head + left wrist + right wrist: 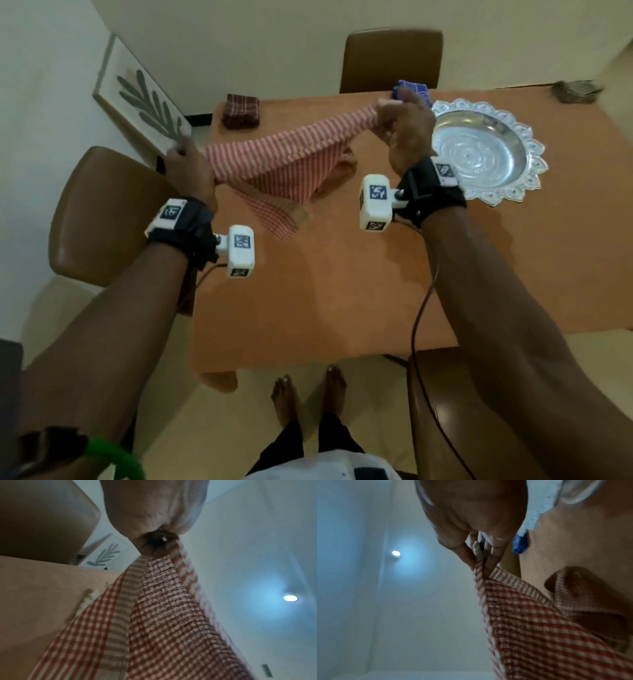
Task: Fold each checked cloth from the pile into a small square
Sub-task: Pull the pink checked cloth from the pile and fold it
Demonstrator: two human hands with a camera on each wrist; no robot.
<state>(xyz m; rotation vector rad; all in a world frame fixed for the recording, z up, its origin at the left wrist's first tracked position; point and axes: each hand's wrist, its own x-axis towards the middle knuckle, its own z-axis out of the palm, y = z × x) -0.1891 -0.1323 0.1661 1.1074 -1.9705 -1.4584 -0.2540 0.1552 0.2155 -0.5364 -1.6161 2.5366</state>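
A red-and-white checked cloth (291, 150) hangs stretched between both hands above the orange table (342, 291), its lower part sagging onto the tabletop. My left hand (190, 168) grips one end at the table's left edge; in the left wrist view the curled fingers (150, 547) clench the bunched cloth (163, 615). My right hand (404, 126) pinches the other end higher up; in the right wrist view its fingertips (489, 562) clamp the cloth's (539, 622) corner. A folded dark red checked cloth (240, 110) lies at the far left. A folded blue checked cloth (412, 90) lies behind my right hand.
A large ornate silver platter (486, 150) sits on the table right of my right hand. Brown chairs stand at the far side (390, 58) and left side (102, 212) of the table. A framed leaf picture (140, 99) leans on the wall.
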